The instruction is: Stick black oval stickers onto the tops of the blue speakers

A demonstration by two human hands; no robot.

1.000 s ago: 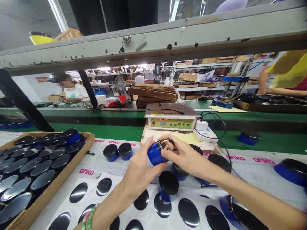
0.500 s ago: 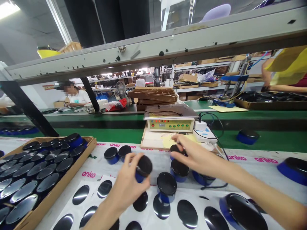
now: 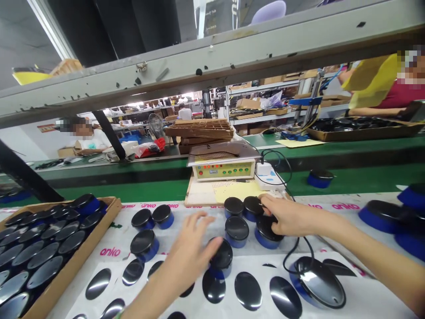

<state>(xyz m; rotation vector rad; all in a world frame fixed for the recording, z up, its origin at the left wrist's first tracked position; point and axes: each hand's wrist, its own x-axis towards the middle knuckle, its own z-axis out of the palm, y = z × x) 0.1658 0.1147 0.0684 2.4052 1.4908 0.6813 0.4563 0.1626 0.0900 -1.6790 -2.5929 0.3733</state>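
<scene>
My left hand (image 3: 191, 250) is open with fingers apart, its thumb overlapping the edge of a round black-topped piece with a blue side (image 3: 222, 254); contact is unclear. At the centre right, my right hand (image 3: 282, 215) has its fingers and thumb closed at the right side of another black-topped round piece (image 3: 253, 207), partly hidden by the fingertips. Below that hand sits a similar piece (image 3: 268, 232), with two more (image 3: 234, 206) to its left. A group of three stands left of my left hand, the nearest (image 3: 144, 245) slightly tilted.
A cardboard tray (image 3: 111, 215) of dark round pieces lies at left. Flat black discs (image 3: 248, 290) lie on white sheeting in front. A control box (image 3: 224, 170) with a cable stands behind. A metal beam (image 3: 199, 66) crosses overhead. Two co-workers are across the bench.
My left hand has let go of a round piece, which now stands at the left group, and has moved toward another. My right hand has shifted right. The camera view has turned slightly.
</scene>
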